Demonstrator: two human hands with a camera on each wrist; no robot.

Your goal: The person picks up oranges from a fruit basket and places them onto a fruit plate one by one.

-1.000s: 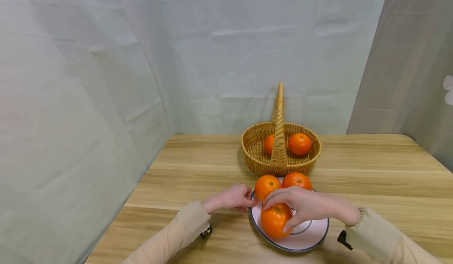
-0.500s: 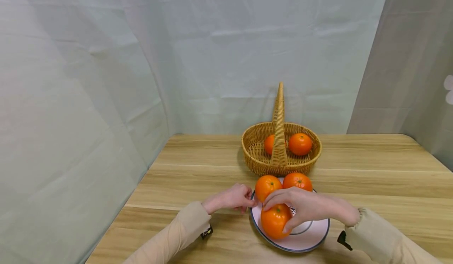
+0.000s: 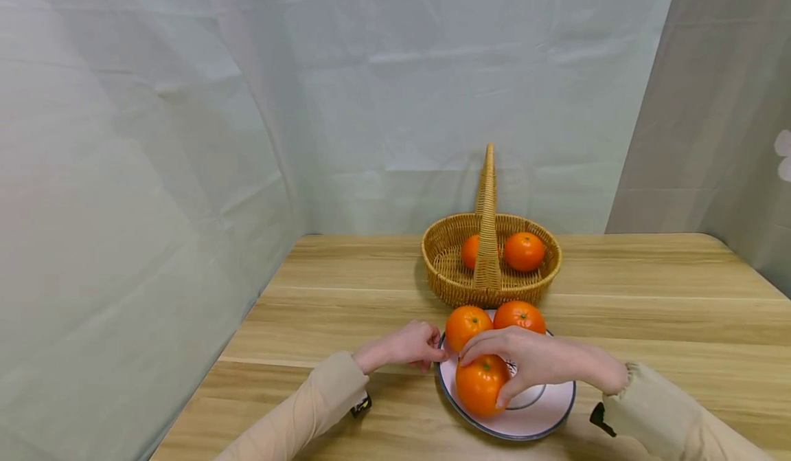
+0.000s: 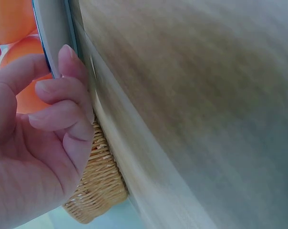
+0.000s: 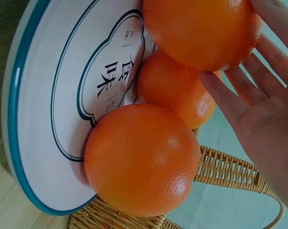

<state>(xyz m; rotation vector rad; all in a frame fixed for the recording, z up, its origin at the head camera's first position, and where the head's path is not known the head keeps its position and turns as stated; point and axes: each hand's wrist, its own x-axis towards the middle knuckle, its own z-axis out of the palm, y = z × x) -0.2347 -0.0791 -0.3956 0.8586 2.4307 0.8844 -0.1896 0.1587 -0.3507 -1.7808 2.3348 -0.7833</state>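
Note:
A white plate (image 3: 544, 416) with a dark blue rim lies on the table, bearing several oranges. My right hand (image 3: 525, 358) holds the nearest orange (image 3: 480, 387) from above, thumb on its right side and fingers over its far side. That orange (image 5: 201, 28) sits at the top of the right wrist view. Two more, a left orange (image 3: 467, 328) and a right orange (image 3: 520, 315), rest at the plate's far side. My left hand (image 3: 415, 345) pinches the plate's left rim between thumb and fingers, which the left wrist view shows close up at the rim (image 4: 56, 33).
Directly behind the plate stands a wicker basket (image 3: 454, 289) with a tall handle (image 3: 488, 207). Inside it are a left orange (image 3: 469, 251), partly hidden by the handle, and a right orange (image 3: 524, 251). A pale cloth (image 3: 395, 104) hangs behind the wooden table (image 3: 667, 296).

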